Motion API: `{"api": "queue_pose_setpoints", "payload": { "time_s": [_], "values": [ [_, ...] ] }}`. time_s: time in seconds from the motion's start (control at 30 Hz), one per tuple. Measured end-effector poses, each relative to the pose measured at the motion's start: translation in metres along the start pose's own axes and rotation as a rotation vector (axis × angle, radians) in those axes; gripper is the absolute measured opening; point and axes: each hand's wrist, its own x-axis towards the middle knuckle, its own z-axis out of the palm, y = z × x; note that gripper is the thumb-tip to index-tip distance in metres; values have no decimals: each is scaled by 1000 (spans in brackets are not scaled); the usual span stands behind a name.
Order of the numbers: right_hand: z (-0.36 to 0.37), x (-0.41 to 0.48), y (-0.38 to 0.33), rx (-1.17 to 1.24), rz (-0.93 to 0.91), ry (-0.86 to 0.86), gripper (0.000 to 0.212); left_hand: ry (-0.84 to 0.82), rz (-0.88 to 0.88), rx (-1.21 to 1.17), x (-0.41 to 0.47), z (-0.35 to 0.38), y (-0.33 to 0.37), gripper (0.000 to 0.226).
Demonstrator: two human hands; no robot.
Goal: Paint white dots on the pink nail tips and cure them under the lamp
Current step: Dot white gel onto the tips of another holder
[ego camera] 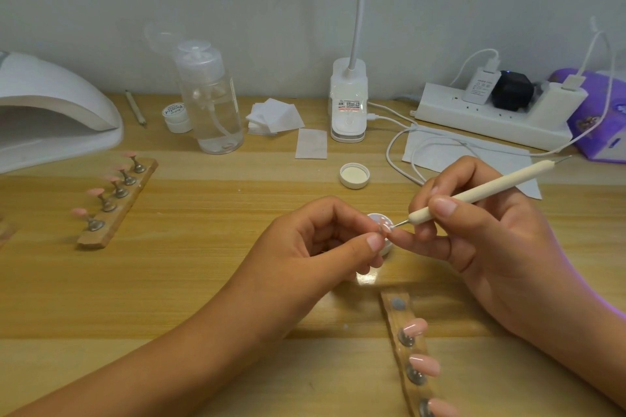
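Nail tip [385, 229] sits directly above the white gel pot [374, 216], pinched between thumb and forefinger of our left hand [315, 247] (other fingers curled under). Our right hand [491, 247], just right of the pot, pinches the dotting pen [481, 193]; its metal point touches the tip.
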Motion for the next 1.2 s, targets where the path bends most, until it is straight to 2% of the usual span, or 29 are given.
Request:
{"api": "queue_pose_setpoints", "payload": {
  "time_s": [0.9,1.07,1.2],
  "values": [
    [-1,2,-2,71,20,-5,3,-3,5,20,-1,0,0,7],
    [-4,7,-4,61,39,90,11,-28,-13,3,-3,2,1,9],
    [-7,9,-4,55,39,137,13,-60,-31,121,-6,3,0,7]
  ]
}}
